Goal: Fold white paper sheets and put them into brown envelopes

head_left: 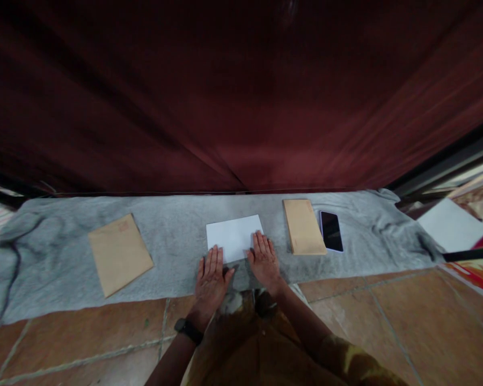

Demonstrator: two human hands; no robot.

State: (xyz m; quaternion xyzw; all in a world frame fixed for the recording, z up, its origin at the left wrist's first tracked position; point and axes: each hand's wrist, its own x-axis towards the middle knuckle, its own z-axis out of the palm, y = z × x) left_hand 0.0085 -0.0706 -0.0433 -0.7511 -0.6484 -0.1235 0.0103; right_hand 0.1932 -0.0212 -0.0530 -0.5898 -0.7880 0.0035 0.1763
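A white sheet of paper (pixel 233 235) lies in the middle of a grey cloth (pixel 173 236) spread on the floor. My left hand (pixel 211 279) rests flat at the sheet's near left corner, fingers stretched out. My right hand (pixel 264 260) lies flat on the sheet's near right corner, fingers also stretched out. Neither hand grips anything. A black watch (pixel 188 329) sits on my left wrist.
A brown envelope (pixel 119 253) lies on the cloth to the left. A narrower brown envelope (pixel 303 226) and a black phone (pixel 331 230) lie to the right. A dark red curtain (pixel 241 96) hangs behind. Tiled floor (pixel 386 316) is in front; white paper (pixel 451 225) lies far right.
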